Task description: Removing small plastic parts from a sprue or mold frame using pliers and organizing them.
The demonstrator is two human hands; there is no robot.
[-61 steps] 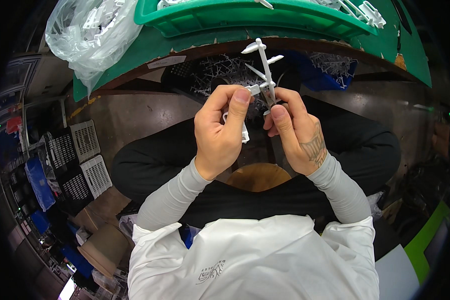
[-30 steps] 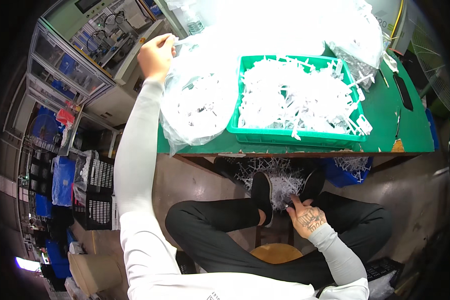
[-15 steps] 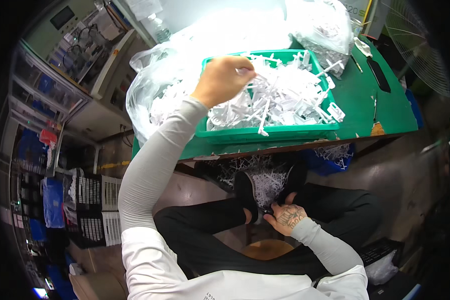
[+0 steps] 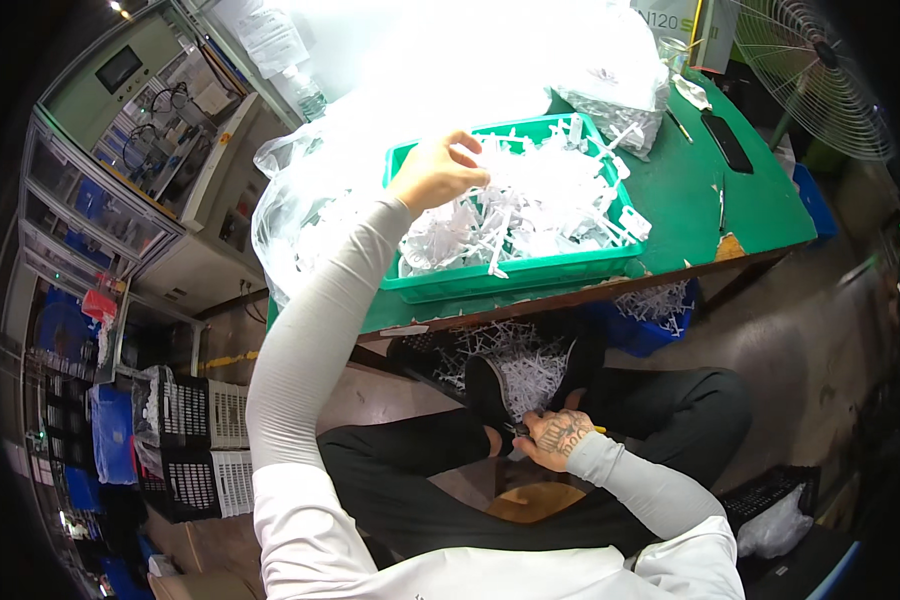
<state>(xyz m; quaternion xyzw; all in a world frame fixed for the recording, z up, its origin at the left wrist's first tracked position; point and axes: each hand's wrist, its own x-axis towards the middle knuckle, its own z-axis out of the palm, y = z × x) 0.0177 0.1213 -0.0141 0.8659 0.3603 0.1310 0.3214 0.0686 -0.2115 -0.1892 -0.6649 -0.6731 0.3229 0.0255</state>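
My left hand (image 4: 437, 176) hangs over the left part of a green plastic bin (image 4: 530, 268) on the table. Its thumb and fingers are apart, and I see nothing held between them. White plastic parts (image 4: 560, 215) with thin stems fill the bin in a loose heap. Low between my knees, my right hand (image 4: 555, 438) is closed around a small tool that looks like nippers (image 4: 518, 430). A dark tip sticks out on one side and a bit of yellow handle on the other; the palm hides the rest.
Clear plastic bags of white parts flank the bin, one bag (image 4: 620, 105) at its right. A black phone-like slab (image 4: 727, 143) lies on the green table (image 4: 760, 205). Below are a heap of white sprues (image 4: 530, 375) by my shoes and a blue bin (image 4: 650, 325). A fan (image 4: 820, 60) stands far right.
My left hand's fingers have spread from a pinch, and it sits a little lower over the bin's left part. My right hand keeps hold of the tool. The whole view has shifted slightly.
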